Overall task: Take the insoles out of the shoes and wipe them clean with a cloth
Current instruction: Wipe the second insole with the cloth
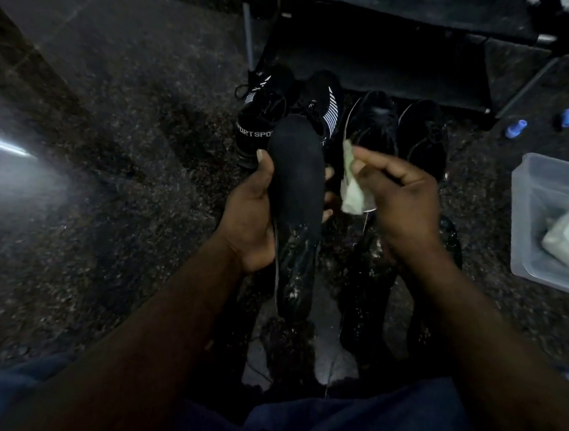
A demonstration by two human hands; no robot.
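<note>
Over a dim speckled floor [119, 195], left hand [249, 225] grips insole [296, 186], right hand [402, 201] pinches cloth [353, 192].

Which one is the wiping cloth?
Find the black shoes on the dark floor, then the two hands before them. The right hand pinches the cloth beside the black insole in the left hand. It is pale and crumpled; its neighbours are all black.

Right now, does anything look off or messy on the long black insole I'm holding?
Yes. The long black insole in the left hand is flecked with whitish specks at its lower end, nearest you; its upper part looks plain. The right hand pinches the pale green cloth beside it.
</note>
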